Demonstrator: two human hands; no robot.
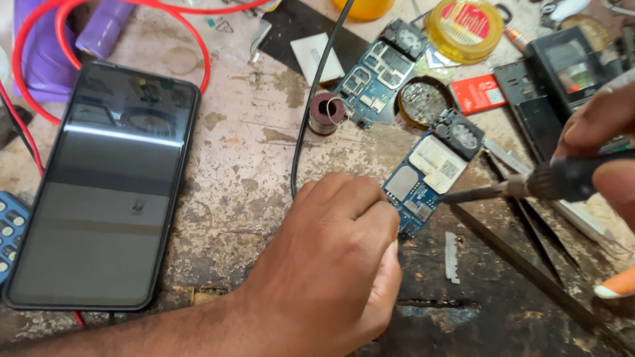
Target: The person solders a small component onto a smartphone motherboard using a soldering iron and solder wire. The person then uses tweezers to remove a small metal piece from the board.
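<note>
- Here, the left hand [337,264] lies on the worn bench [245,165] near its front edge, fingers curled down. The fingertips press beside the lower end of a small blue circuit board [433,173]; if they pinch something, I cannot tell.
- The right hand [605,152] comes in from the right edge and grips a soldering iron [522,188] by its dark handle. The metal tip touches the right side of the blue circuit board.
- This board lies tilted near the middle of the bench, with white labels on it and a round part at its upper end.
- A second circuit board [380,73] lies farther back, with a small coil of solder wire [327,114] just beside it.
- A black smartphone [106,185] lies screen up on the left side.
- A yellow round tin [465,28] stands near the back edge.
- A red cable [198,46] curves around the back left corner.
</note>
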